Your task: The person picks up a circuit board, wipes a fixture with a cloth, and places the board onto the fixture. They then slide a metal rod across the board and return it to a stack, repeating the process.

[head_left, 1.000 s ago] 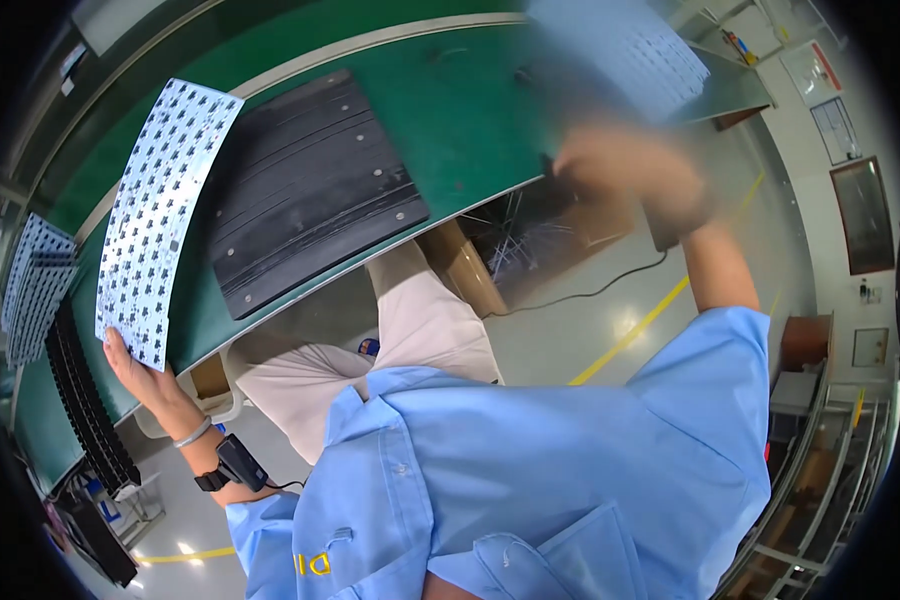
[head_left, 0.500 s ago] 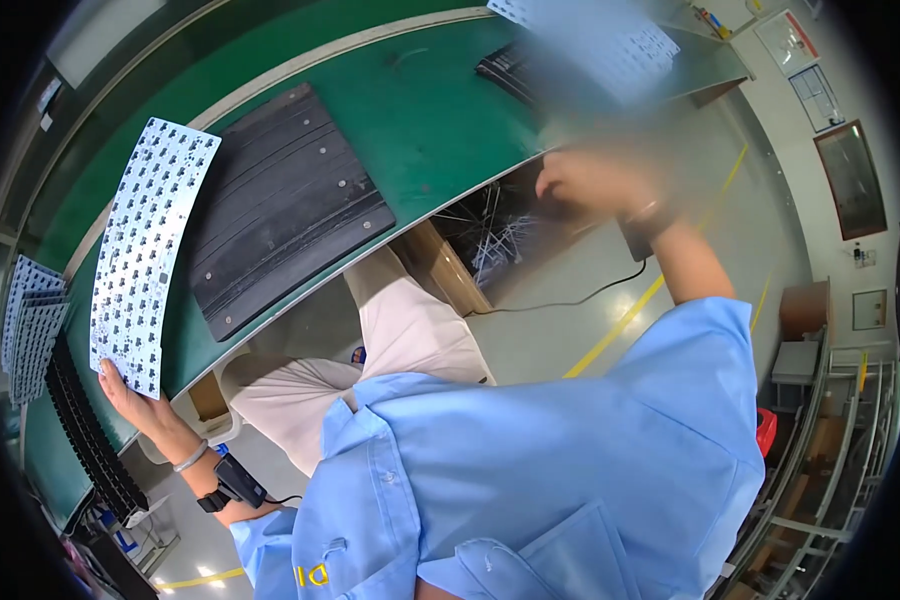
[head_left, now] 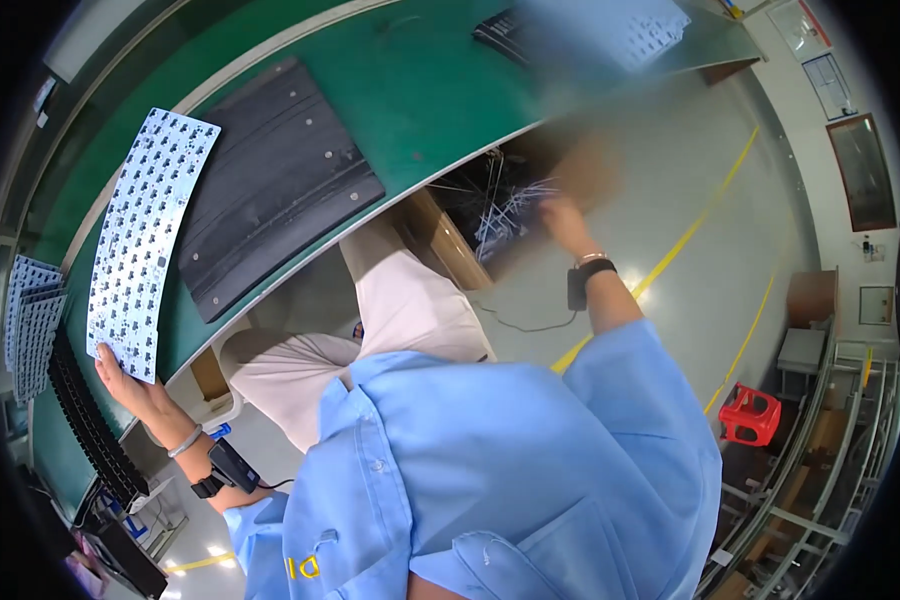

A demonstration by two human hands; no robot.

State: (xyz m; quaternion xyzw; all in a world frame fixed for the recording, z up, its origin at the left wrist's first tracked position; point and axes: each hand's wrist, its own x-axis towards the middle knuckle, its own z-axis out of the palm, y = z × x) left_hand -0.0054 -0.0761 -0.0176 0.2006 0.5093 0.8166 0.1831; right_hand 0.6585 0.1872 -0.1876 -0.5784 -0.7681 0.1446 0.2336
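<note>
My left hand [head_left: 128, 387] grips the lower end of a long white circuit board [head_left: 150, 240] dotted with rows of black marks, thumb on its face. The board stands tilted over the left part of the green table, beside a black slab fixture [head_left: 280, 190] with several screws. My right hand [head_left: 568, 225] is at the right side of an open brown box [head_left: 448, 245] below the table edge. Thin white strips [head_left: 505, 222] lie in that box, close to my fingers. A blurred patch covers part of the area near this hand, and its fingertips are not clear.
More white boards stand stacked in a black slotted rack [head_left: 90, 430] at the far left. Another black rack [head_left: 500, 38] and white boards [head_left: 640, 35] are at the table's far right, partly blurred. A red stool [head_left: 750, 415] and metal shelving [head_left: 820, 480] stand at right.
My right hand has moved down and slightly left, from the table edge to the box's right side. My left hand still holds the circuit board, nearly unmoved.
</note>
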